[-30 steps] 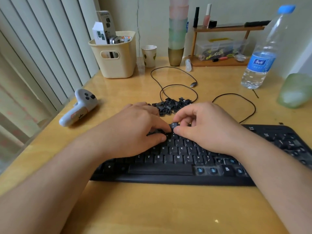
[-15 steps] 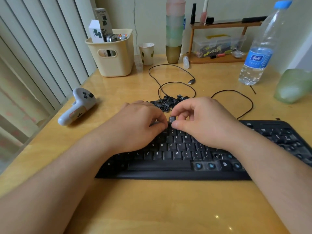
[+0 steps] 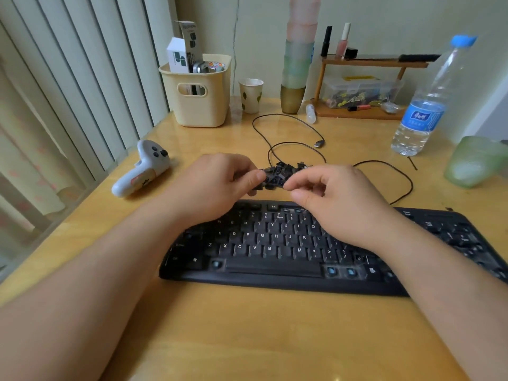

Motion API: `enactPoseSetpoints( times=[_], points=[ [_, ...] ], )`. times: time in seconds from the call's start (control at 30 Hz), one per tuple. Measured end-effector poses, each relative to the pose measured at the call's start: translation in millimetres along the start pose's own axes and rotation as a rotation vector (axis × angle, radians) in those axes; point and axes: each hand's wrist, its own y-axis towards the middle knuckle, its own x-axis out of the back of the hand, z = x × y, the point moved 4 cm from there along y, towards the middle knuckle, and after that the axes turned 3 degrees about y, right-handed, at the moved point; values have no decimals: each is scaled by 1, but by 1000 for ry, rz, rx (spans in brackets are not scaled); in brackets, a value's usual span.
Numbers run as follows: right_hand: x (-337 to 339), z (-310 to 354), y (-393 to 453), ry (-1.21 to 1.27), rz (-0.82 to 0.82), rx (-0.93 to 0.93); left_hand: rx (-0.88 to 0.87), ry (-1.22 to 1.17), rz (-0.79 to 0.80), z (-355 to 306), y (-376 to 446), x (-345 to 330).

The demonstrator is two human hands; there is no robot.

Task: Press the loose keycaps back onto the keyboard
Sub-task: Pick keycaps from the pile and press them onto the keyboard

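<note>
- Loose keycaps point(image 3: 277, 176): small black pile on the worktop point(image 3: 247, 325), just behind the keyboard point(image 3: 275, 251), between my two hands.
- My left hand point(image 3: 217, 185): fingers curled at the left edge of the pile, thumb tip against the caps. Cannot tell if the grip actually has a cap.
- My right hand point(image 3: 338, 199): thumb and forefinger drawn together at the right edge of the pile, other fingers curled. Whatever is between the tips is hidden; cannot tell if this grip holds anything.
- Keyboard: black, flat on the worktop in front of me, letter rows capped; several bare switch posts show blue in the bottom row beside the space bar.
- Black cable point(image 3: 297, 145) loops behind the pile.
- White controller point(image 3: 143, 169) far left, cream basket point(image 3: 200, 92) behind it.
- Water bottle point(image 3: 428, 105) standing far right.
</note>
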Motion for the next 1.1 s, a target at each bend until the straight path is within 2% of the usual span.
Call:
enactPoseSetpoints(
  times=[0.1, 0.17, 0.43, 0.73, 1.1],
  points=[
    [-9, 11, -7, -245, 213, 4, -11, 6, -22, 11, 2, 2],
    [-14, 16, -11, -349, 260, 17, -48, 31, -31, 14, 1, 1],
    [-25, 20, -23, -408, 138, -33, -238, 38, 69, 5, -1, -13],
    [-33, 15, -30, -305, -95, -14, -240, 52, 67, 5, 3, -17],
    [-37, 17, -25, -304, -152, -27, -207, 41, 89, 5, 1, -16]
  ],
)
